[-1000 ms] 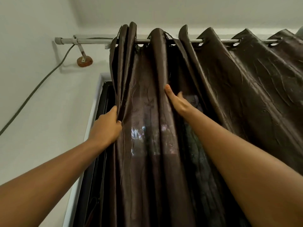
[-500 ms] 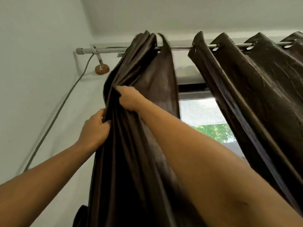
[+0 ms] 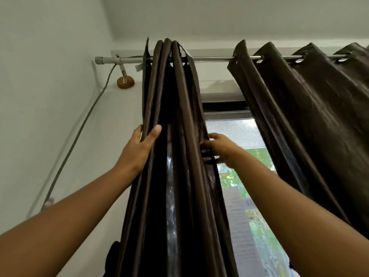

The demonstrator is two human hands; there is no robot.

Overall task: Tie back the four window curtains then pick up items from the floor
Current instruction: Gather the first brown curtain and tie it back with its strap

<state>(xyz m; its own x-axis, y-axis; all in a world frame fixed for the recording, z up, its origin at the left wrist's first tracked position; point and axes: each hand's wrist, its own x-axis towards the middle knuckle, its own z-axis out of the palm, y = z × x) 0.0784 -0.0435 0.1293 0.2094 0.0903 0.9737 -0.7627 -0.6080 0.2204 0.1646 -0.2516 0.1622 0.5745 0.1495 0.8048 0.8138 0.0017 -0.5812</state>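
A dark brown curtain (image 3: 179,116) hangs bunched into tight folds at the left end of the metal rod (image 3: 211,58). My left hand (image 3: 139,146) grips its left edge folds, thumb in front and fingers behind the cloth. On the bundle's right edge, my right hand (image 3: 221,146) holds the fabric, its fingertips tucked into the folds. A second brown curtain (image 3: 311,120) hangs spread out to the right on the same rod.
Between the two curtains the window (image 3: 239,136) shows, with greenery outside. A grey cable (image 3: 79,136) runs down the left wall from the rod's bracket (image 3: 124,81). White wall lies to the left and ceiling above.
The left curtain has been gathered into a tighter bundle. My right hand moved from the bundle's left side to its right edge, and my left hand now sits higher.
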